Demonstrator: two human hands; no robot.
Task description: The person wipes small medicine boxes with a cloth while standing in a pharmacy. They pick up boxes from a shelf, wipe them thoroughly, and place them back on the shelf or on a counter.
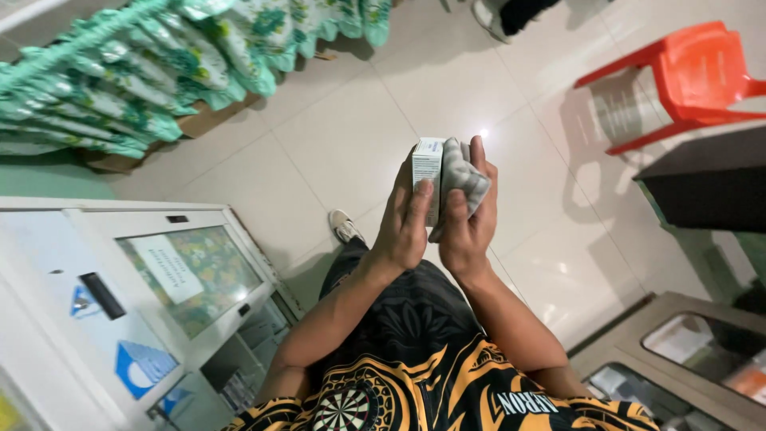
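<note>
Both hands closed round a small white box and grey cloth — pale glossy floor tiles, red plastic chair.

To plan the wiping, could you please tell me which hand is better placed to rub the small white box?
Probably the right hand: its fingers already press the grey cloth against the small white box, which the left hand grips.

Small box sitting in left hand, cloth pressing against its right side under right hand; glass-front cabinet standing to the left, plastic chair far right, stacked packages lying behind left.
</note>
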